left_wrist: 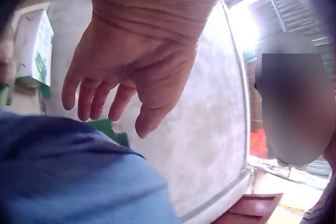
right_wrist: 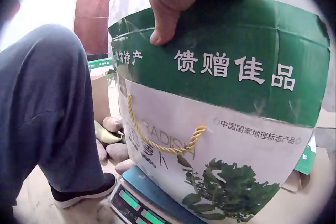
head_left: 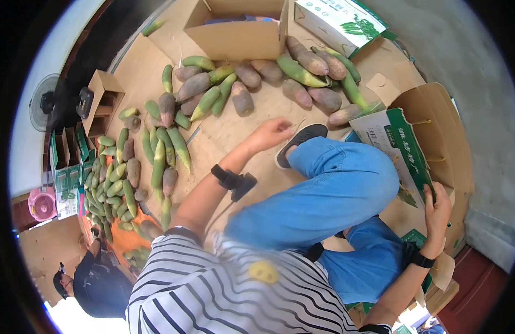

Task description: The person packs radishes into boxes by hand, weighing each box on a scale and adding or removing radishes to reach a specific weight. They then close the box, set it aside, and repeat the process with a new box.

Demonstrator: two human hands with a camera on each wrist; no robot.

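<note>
In the head view my left hand [head_left: 271, 133] hovers over the floor beside my shoe [head_left: 299, 145], its fingers loosely bent and holding nothing; the left wrist view shows the same relaxed hand [left_wrist: 134, 71]. My right hand [head_left: 437, 209] grips the top edge of a green and white radish box [head_left: 388, 142]. In the right wrist view the thumb [right_wrist: 164, 24] presses the outside of the green rim, while the other fingers are hidden behind it. A yellow rope handle [right_wrist: 168, 148] hangs on the box front. The box stands on a scale [right_wrist: 136, 205] with lit green displays.
Long green and purplish radishes [head_left: 243, 100] lie across the floor, with a large pile [head_left: 110, 186] at the left. An open cardboard box [head_left: 235, 36] and a closed radish carton [head_left: 341, 22] stand at the back. Another person [head_left: 99, 284] sits at lower left.
</note>
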